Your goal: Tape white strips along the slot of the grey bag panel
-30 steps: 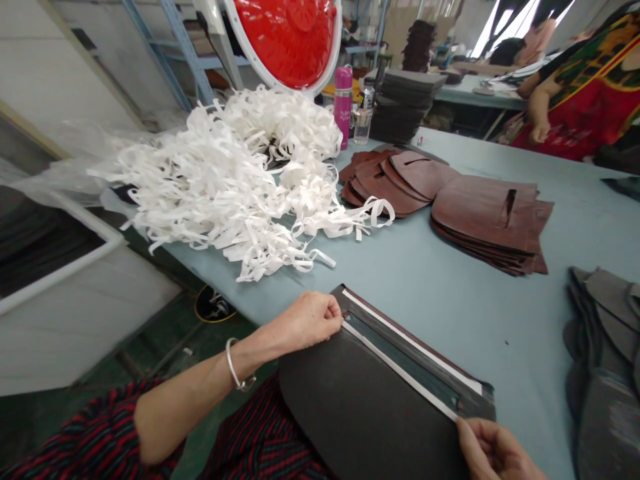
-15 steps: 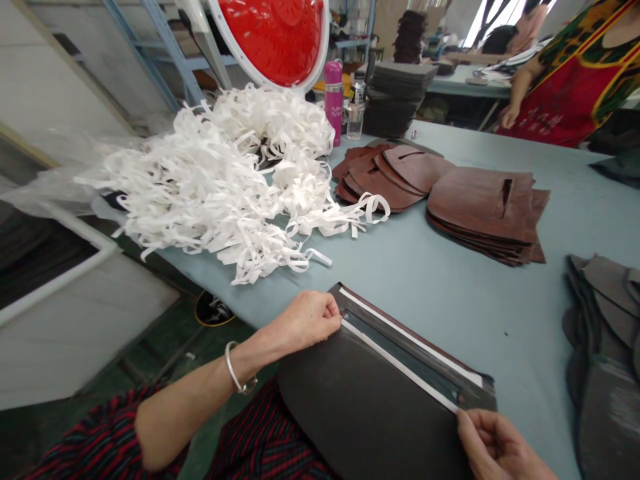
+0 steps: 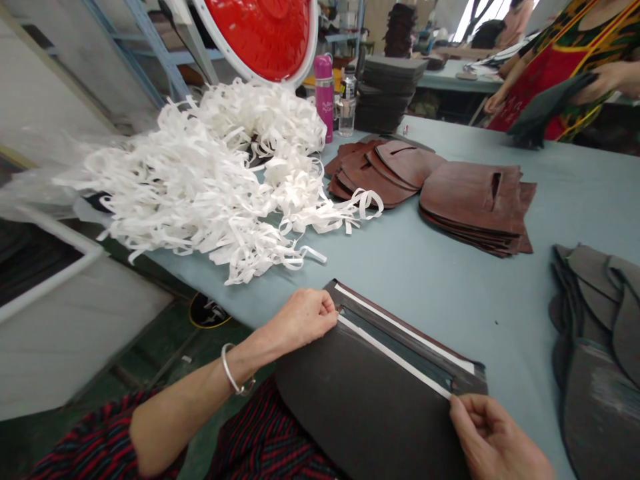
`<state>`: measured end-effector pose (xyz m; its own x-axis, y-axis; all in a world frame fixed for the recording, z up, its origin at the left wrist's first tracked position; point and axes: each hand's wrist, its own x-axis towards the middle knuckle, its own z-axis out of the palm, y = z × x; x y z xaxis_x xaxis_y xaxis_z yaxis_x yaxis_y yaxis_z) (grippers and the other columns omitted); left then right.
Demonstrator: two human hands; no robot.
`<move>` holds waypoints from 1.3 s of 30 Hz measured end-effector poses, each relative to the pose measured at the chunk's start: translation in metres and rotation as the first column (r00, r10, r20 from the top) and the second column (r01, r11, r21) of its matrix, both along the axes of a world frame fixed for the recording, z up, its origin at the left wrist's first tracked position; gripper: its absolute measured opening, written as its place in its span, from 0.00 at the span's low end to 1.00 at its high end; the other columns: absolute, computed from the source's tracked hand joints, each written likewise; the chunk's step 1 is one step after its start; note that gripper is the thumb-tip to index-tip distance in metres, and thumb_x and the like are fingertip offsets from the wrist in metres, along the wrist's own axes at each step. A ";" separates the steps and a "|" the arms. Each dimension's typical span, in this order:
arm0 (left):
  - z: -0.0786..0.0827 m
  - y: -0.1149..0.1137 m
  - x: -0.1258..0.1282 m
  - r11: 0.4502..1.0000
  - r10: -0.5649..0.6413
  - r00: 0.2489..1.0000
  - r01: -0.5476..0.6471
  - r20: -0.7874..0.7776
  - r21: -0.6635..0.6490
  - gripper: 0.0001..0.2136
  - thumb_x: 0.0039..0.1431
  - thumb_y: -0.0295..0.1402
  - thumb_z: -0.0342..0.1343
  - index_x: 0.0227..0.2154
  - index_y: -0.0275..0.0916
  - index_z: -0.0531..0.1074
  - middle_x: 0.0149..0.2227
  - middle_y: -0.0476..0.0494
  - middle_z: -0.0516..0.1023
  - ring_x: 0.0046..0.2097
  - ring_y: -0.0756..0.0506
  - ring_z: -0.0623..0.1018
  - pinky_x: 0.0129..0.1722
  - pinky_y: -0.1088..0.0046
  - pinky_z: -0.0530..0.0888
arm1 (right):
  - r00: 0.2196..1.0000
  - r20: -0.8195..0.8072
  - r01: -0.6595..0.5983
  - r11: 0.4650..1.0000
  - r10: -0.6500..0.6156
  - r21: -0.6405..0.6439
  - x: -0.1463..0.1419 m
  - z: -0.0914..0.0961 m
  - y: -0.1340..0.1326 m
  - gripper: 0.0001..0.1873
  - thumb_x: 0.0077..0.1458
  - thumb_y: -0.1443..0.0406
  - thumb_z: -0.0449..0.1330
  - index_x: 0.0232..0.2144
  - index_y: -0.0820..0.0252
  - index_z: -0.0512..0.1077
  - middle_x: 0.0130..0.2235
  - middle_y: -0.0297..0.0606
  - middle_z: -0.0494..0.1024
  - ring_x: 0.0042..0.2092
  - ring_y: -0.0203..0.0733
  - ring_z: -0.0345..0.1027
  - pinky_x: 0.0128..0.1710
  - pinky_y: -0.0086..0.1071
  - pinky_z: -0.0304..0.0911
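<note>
A dark, rounded leather panel [image 3: 370, 400] with a long slot near its straight far edge lies before me, partly over the table's edge. Along the slot's near side runs a white tape strip [image 3: 395, 357]. My left hand [image 3: 305, 317], fingers closed, pinches the strip's left end at the slot's corner. At the other end my right hand [image 3: 500, 437] pinches the strip between thumb and forefinger, low against the panel. Another white strip [image 3: 405, 328] lies along the panel's far edge, beyond the slot.
White paper strips [image 3: 200, 180] are heaped at the left. Brown leather pieces [image 3: 470, 207] lie in stacks beyond the panel, dark pieces [image 3: 600, 333] at the right. A pink flask [image 3: 324, 100] and a bottle [image 3: 347, 103] stand behind. Across the table, a person in a red apron [image 3: 545, 80] stands.
My hands keep their grip at both ends of the strip, and the view has shifted slightly. The person across the table now holds up a dark piece.
</note>
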<state>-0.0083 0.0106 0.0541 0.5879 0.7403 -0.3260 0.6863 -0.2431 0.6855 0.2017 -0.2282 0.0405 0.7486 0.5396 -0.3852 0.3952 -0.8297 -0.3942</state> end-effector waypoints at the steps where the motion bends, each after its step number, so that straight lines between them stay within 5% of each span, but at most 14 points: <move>1: -0.001 -0.001 0.001 1.000 0.002 1.000 -0.002 -0.013 0.019 0.07 0.50 0.32 0.51 0.25 0.39 0.73 0.24 0.49 0.77 0.26 0.49 0.74 0.26 0.76 0.63 | 1.000 0.000 0.003 1.000 -0.003 0.003 0.000 -0.002 -0.001 0.23 0.48 0.43 0.50 0.27 0.53 0.70 0.22 0.30 0.75 0.25 0.40 0.70 0.23 0.29 0.59; 7: -0.006 -0.014 0.005 0.966 0.046 0.996 -0.024 -0.080 0.257 0.02 0.53 0.31 0.52 0.28 0.40 0.68 0.27 0.50 0.73 0.28 0.49 0.71 0.30 0.74 0.64 | 0.999 0.031 0.014 0.996 -0.016 0.089 -0.007 -0.006 -0.001 0.18 0.52 0.48 0.50 0.25 0.53 0.69 0.21 0.29 0.71 0.24 0.38 0.66 0.25 0.29 0.56; 10: -0.010 -0.026 0.004 0.910 -0.056 0.998 0.049 0.005 0.412 0.03 0.58 0.28 0.48 0.31 0.40 0.65 0.33 0.48 0.72 0.34 0.48 0.72 0.35 0.73 0.67 | 0.997 0.066 0.018 0.992 -0.027 0.126 -0.012 0.002 0.003 0.16 0.53 0.51 0.50 0.23 0.54 0.68 0.19 0.29 0.69 0.23 0.37 0.64 0.25 0.29 0.54; 14: -0.022 -0.038 -0.006 0.770 -0.237 0.971 0.176 0.019 0.613 0.09 0.63 0.26 0.42 0.39 0.39 0.68 0.39 0.42 0.72 0.43 0.44 0.72 0.45 0.66 0.69 | 0.998 0.056 0.021 0.983 -0.032 0.181 -0.014 0.010 0.005 0.14 0.54 0.55 0.51 0.23 0.55 0.67 0.19 0.29 0.68 0.23 0.36 0.63 0.25 0.29 0.52; 18: -0.029 -0.046 -0.020 0.618 -0.353 0.922 0.358 -0.161 0.700 0.20 0.60 0.20 0.42 0.53 0.39 0.65 0.49 0.38 0.71 0.49 0.40 0.70 0.50 0.61 0.69 | 0.997 -0.036 0.070 0.967 -0.063 0.246 -0.012 0.010 0.004 0.13 0.53 0.57 0.52 0.23 0.56 0.68 0.19 0.28 0.68 0.22 0.35 0.61 0.24 0.28 0.50; 25: -0.025 -0.065 -0.024 0.400 -0.300 0.829 0.558 -0.472 0.726 0.36 0.56 0.17 0.45 0.63 0.57 0.48 0.56 0.35 0.67 0.49 0.35 0.71 0.44 0.57 0.73 | 0.994 -0.010 0.109 0.965 -0.110 0.237 -0.014 0.009 0.006 0.11 0.52 0.59 0.53 0.22 0.57 0.67 0.19 0.29 0.67 0.22 0.34 0.60 0.24 0.27 0.50; 33: -0.024 -0.066 -0.019 0.380 -0.276 0.806 0.592 -0.524 0.711 0.37 0.55 0.16 0.47 0.64 0.56 0.47 0.55 0.34 0.66 0.50 0.35 0.70 0.45 0.58 0.72 | 0.964 -0.180 0.249 0.908 -0.198 0.337 -0.015 0.008 0.005 0.14 0.51 0.54 0.54 0.22 0.57 0.65 0.18 0.27 0.64 0.22 0.34 0.57 0.23 0.27 0.51; 39: -0.025 -0.067 -0.023 0.427 -0.257 0.806 0.590 -0.534 0.686 0.36 0.57 0.18 0.47 0.64 0.52 0.46 0.58 0.35 0.64 0.52 0.37 0.69 0.49 0.59 0.71 | 0.972 -0.126 0.225 0.936 -0.198 0.269 -0.016 -0.001 0.002 0.16 0.52 0.51 0.53 0.23 0.55 0.66 0.17 0.26 0.64 0.21 0.34 0.57 0.22 0.27 0.50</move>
<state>-0.0310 -0.0566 0.0288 0.8936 0.4477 0.0326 0.4451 -0.8743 -0.1936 0.1861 -0.2263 0.0395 0.8243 0.4689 -0.3173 0.1715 -0.7410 -0.6493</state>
